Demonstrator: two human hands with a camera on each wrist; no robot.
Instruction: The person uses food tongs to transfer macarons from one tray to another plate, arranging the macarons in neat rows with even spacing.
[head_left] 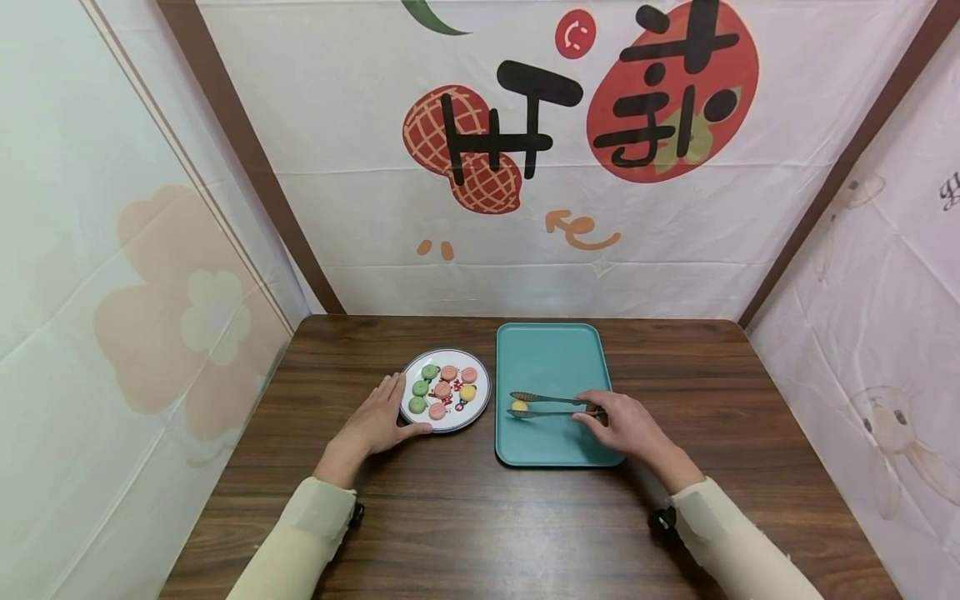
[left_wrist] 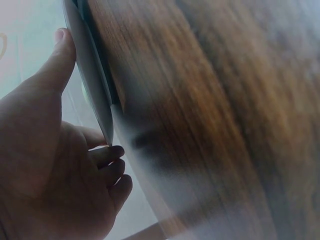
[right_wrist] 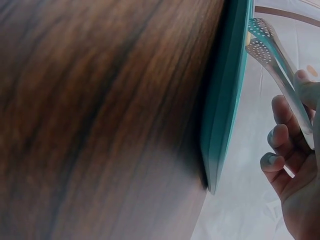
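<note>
A white plate (head_left: 456,423) with a dark rim line bears several small round macaron-like pieces, green (head_left: 420,388), pink (head_left: 448,372) and one yellow (head_left: 468,393). My left hand (head_left: 378,417) rests along the plate's left and front rim, thumb and fingers spread; in the left wrist view the thumb and fingertips meet its edge. My right hand (head_left: 621,423) holds metal tongs (right_wrist: 285,75) with perforated tips over the teal tray (head_left: 555,358). Between the tong tips, near the tray's left side, is another yellow piece (head_left: 519,405).
Plate and tray stand side by side on a dark wooden table (head_left: 480,525), a narrow gap between them. Behind the table hangs a printed white cloth (head_left: 360,233), with more cloth walls at left and right.
</note>
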